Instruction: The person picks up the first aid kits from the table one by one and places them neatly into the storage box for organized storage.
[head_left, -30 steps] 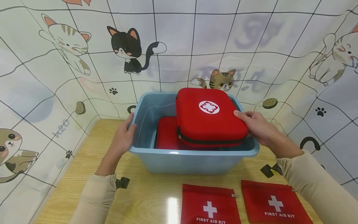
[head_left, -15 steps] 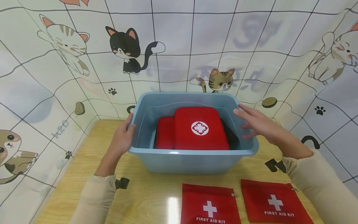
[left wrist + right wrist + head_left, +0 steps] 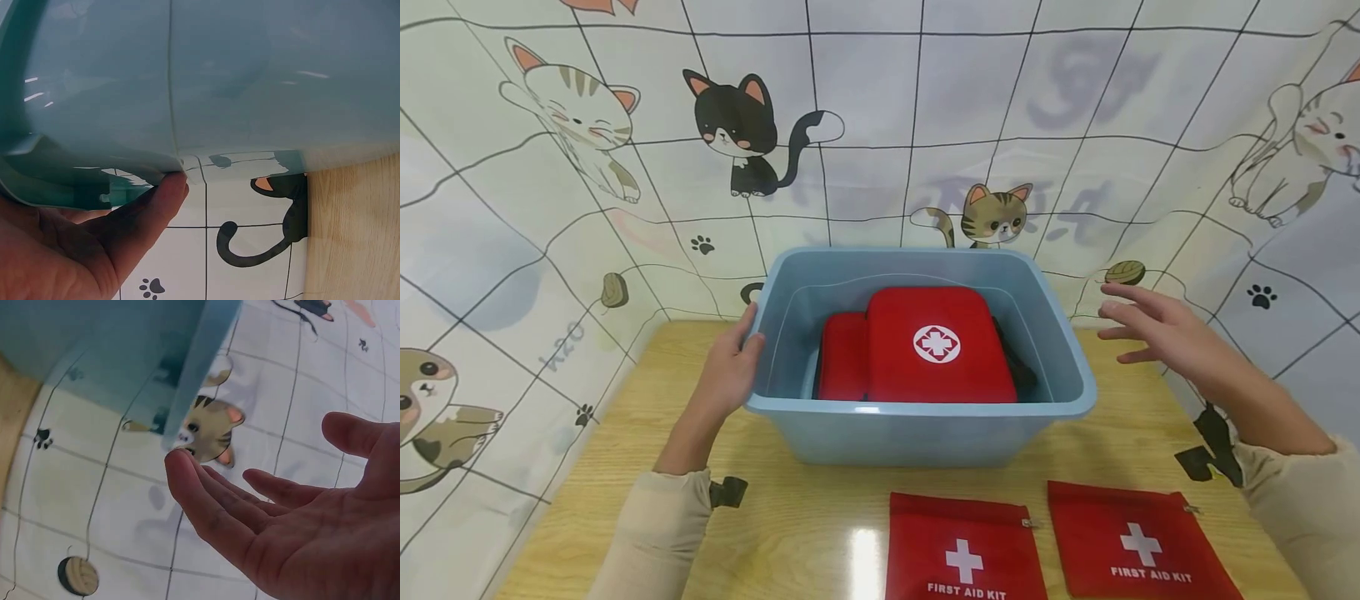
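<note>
A light blue plastic storage bin stands on the table. My left hand holds its left rim; in the left wrist view a fingertip presses the bin wall just under the rim. My right hand is in the air right of the bin, fingers loosely spread, holding nothing. Inside the bin lies a red first aid case with a white round emblem. To its left is another red case, partly hidden, and a dark item shows along its right side.
Two flat red first aid pouches, one pouch in front of the bin and another pouch to its right, lie on the wooden table. A cat-print wall covering rises close behind the bin.
The red case with the emblem went down into the bin as my right hand let go of it. That hand then moved off to the right; my left hand stayed put.
</note>
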Demonstrator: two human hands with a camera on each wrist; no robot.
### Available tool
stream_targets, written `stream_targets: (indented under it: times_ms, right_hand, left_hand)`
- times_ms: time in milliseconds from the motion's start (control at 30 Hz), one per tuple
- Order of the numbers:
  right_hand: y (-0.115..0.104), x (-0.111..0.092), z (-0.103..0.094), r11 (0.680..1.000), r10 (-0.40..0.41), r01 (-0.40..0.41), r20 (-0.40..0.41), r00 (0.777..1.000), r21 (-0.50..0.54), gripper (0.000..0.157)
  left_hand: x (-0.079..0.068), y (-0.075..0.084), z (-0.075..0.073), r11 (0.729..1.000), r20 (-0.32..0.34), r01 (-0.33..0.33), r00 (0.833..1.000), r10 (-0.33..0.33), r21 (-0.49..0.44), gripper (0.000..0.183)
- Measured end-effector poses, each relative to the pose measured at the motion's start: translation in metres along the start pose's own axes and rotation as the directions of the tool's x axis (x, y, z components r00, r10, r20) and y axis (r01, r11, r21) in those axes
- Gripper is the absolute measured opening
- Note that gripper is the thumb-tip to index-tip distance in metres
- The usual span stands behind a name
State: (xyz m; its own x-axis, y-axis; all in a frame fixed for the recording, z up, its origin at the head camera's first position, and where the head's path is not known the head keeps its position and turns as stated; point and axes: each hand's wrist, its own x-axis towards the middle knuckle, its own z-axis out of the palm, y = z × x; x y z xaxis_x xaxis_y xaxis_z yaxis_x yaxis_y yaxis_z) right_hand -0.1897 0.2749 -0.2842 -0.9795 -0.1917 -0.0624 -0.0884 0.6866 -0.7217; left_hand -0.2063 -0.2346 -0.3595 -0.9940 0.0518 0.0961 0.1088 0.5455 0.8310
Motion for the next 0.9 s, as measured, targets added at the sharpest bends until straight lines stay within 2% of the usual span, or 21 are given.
stream_targets:
  times_ms: [200,300,467,633,733,900]
  right_hand:
    - [0.029,-0.009,0.000,0.998,0.033,-0.034,-0.017,0.999,-0.058,0.063]
    - [0.047,-0.013,0.006,0.997,0.041,-0.043,-0.030,0.999,-0.063,0.060]
    - [0.078,-0.023,0.018,0.998,0.045,-0.045,-0.003,0.999,-0.051,0.056]
    - [0.101,-0.031,0.027,0.995,0.095,-0.094,0.044,0.995,-0.011,0.058]
    - [0.114,-0.036,0.032,0.992,0.125,-0.124,0.091,0.988,-0.021,0.060]
    - [0.138,-0.041,0.037,0.979,0.195,-0.176,0.226,0.954,-0.101,0.066]
  left_hand:
    - [0.000,0.000,0.000,1.000,0.004,0.005,1.000,-0.005,-0.003,0.056]
    - [-0.001,0.000,0.000,1.000,0.004,0.007,1.000,-0.007,-0.003,0.057]
    - [0.000,0.001,-0.001,1.000,0.005,0.002,1.000,-0.002,-0.012,0.056]
    - [0.001,0.001,-0.002,1.000,0.003,-0.004,1.000,0.004,-0.023,0.056]
    - [0.001,0.000,-0.002,1.000,-0.002,-0.006,1.000,0.006,-0.028,0.056]
    - [0.001,-0.001,-0.001,0.999,0.001,-0.001,1.000,0.001,-0.032,0.056]
